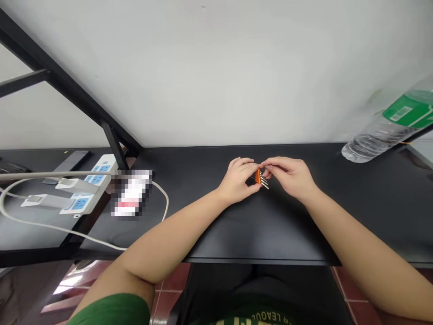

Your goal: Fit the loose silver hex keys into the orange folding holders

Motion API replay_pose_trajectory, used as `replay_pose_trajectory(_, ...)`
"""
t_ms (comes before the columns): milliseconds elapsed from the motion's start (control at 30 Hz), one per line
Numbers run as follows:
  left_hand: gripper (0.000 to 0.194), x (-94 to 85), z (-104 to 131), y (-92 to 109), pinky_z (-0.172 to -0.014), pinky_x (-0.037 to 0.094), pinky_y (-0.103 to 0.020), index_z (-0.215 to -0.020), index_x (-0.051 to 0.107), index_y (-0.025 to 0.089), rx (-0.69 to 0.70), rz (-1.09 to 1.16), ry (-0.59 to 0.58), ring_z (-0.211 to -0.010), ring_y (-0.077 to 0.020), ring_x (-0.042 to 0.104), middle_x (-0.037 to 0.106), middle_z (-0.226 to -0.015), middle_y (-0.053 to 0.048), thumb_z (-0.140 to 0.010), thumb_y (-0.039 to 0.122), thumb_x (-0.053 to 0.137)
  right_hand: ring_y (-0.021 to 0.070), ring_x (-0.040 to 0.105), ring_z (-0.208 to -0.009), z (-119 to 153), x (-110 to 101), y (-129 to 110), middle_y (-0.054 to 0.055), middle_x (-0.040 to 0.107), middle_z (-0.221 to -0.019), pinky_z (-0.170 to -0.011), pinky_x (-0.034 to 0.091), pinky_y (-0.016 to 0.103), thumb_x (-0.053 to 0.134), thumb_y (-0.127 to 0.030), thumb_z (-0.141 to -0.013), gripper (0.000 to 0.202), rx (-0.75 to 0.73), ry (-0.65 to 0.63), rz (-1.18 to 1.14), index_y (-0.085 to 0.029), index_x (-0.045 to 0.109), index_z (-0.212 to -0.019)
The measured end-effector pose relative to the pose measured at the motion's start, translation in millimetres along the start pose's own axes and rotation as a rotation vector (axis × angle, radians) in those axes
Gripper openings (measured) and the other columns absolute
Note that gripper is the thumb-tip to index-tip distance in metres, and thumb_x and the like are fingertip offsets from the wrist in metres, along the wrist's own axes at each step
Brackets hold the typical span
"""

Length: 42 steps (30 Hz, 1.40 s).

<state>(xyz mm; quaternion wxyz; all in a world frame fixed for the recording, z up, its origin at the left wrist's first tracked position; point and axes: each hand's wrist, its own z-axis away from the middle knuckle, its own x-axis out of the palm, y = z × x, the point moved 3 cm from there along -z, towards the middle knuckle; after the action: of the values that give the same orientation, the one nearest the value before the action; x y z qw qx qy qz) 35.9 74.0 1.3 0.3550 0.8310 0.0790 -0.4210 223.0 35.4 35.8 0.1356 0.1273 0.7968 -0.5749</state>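
A small orange holder (258,176) with several thin metal pieces (264,181) sticking out to its right is held just above the black table (237,234). My left hand (239,180) grips the holder from the left, thumb below and fingers above. At its upper right, my right hand (290,177) is closed in a pinch, thumb against forefinger, beside the top metal pieces. What lies between those right fingertips is too small to make out.
A water bottle (379,135) with a green label stands at the right back. On the left are a pixelated flat object (131,194), a white power strip (98,180) with plugs, pale cables (165,198) and a black metal frame (64,85). A pale wall (237,72) rises behind.
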Motion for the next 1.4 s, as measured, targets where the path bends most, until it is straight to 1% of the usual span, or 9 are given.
replay_pose_trajectory(167, 0.042, -0.9, 0.1, 0.9, -0.121, 0.033, -0.050, -0.125, 0.067, 0.023, 0.011, 0.006, 0.017, -0.134, -0.0271, 0.059, 0.076, -0.122, -0.006, -0.085, 0.031, 0.074, 0.0162, 0.072, -0.077, 0.6, -1.1, -3.5, 0.001, 0.076, -0.086, -0.078, 0.062, 0.033, 0.054, -0.017, -0.099, 0.026, -0.095, -0.026, 0.080, -0.024, 0.079, -0.103)
replay_pose_trajectory(333, 0.044, 0.1, -0.7, 0.2, -0.120, 0.036, -0.051, -0.128, 0.066, 0.023, 0.018, 0.021, 0.002, -0.134, -0.0276, 0.059, 0.076, -0.123, -0.007, -0.086, 0.032, 0.073, 0.0154, 0.072, -0.076, 1.1, -3.8, -4.2, 0.002, 0.076, -0.092, -0.076, 0.062, 0.032, 0.049, -0.015, -0.100, 0.032, -0.177, -0.064, 0.150, -0.026, 0.078, -0.108)
replay_pose_trajectory(433, 0.046, 0.3, -0.8, -0.1, -0.118, 0.038, -0.050, -0.130, 0.065, 0.023, 0.033, 0.034, 0.008, -0.134, -0.0276, 0.059, 0.075, -0.124, -0.007, -0.085, 0.030, 0.073, 0.0150, 0.071, -0.075, 2.1, -5.0, -4.8, 0.002, 0.077, -0.095, -0.076, 0.062, 0.031, 0.048, -0.014, -0.100, 0.035, -0.223, -0.064, 0.174, -0.027, 0.078, -0.110)
replay_pose_trajectory(667, 0.046, 1.5, -0.4, 0.2, -0.120, 0.036, -0.051, -0.130, 0.066, 0.024, 0.014, 0.008, -0.018, -0.135, -0.0286, 0.059, 0.074, -0.126, -0.007, -0.085, 0.031, 0.073, 0.0185, 0.074, -0.084, 1.9, -4.0, -9.6, 0.003, 0.078, -0.094, -0.080, 0.062, 0.034, 0.048, -0.019, -0.101, 0.033, -0.248, -0.055, 0.248, -0.028, 0.079, -0.109)
replay_pose_trajectory(767, 0.045, 1.1, -0.3, 1.0, -0.121, 0.035, -0.051, -0.129, 0.066, 0.024, 0.020, 0.009, -0.011, -0.134, -0.0282, 0.059, 0.075, -0.125, -0.007, -0.085, 0.032, 0.073, 0.0189, 0.075, -0.087, 1.4, -4.0, -10.9, 0.003, 0.079, -0.095, -0.083, 0.062, 0.035, 0.049, -0.018, -0.101, 0.033, -0.266, -0.061, 0.263, -0.028, 0.078, -0.109)
replay_pose_trajectory(933, 0.048, 0.1, -0.3, 1.2, -0.121, 0.035, -0.050, -0.132, 0.065, 0.024, 0.008, 0.011, -0.005, -0.135, -0.0276, 0.059, 0.074, -0.127, -0.007, -0.085, 0.031, 0.073, 0.0189, 0.074, -0.085, 1.3, -8.5, -10.5, 0.003, 0.078, -0.095, -0.082, 0.062, 0.035, 0.050, -0.017, -0.100, 0.033, -0.270, -0.039, 0.238, -0.028, 0.079, -0.110)
replay_pose_trajectory(1100, 0.046, 0.8, -0.7, 0.0, -0.120, 0.036, -0.051, -0.129, 0.066, 0.024, 0.000, 0.017, -0.015, -0.134, -0.0282, 0.059, 0.075, -0.125, -0.007, -0.084, 0.030, 0.074, 0.0187, 0.074, -0.084, 0.2, -9.7, -8.4, 0.002, 0.078, -0.093, -0.080, 0.063, 0.035, 0.049, -0.019, -0.100, 0.033, -0.255, -0.085, 0.222, -0.028, 0.079, -0.110)
replay_pose_trajectory(1233, 0.047, 1.2, -0.9, -1.0, -0.120, 0.036, -0.050, -0.130, 0.066, 0.024, 0.001, 0.016, -0.018, -0.134, -0.0280, 0.060, 0.074, -0.126, -0.007, -0.084, 0.029, 0.074, 0.0189, 0.075, -0.086, 0.0, -8.9, -8.1, 0.003, 0.079, -0.094, -0.081, 0.063, 0.035, 0.049, -0.019, -0.102, 0.033, -0.291, -0.089, 0.257, -0.028, 0.079, -0.110)
replay_pose_trajectory(1400, 0.045, 1.4, -0.9, -0.5, -0.120, 0.036, -0.050, -0.129, 0.065, 0.023, 0.021, 0.019, -0.024, -0.134, -0.0276, 0.059, 0.075, -0.126, -0.007, -0.086, 0.030, 0.074, 0.0192, 0.076, -0.095, 1.6, -9.5, -10.9, 0.002, 0.080, -0.104, -0.084, 0.063, 0.034, 0.052, -0.019, -0.102, 0.031, -0.378, -0.102, 0.327, -0.030, 0.080, -0.110)
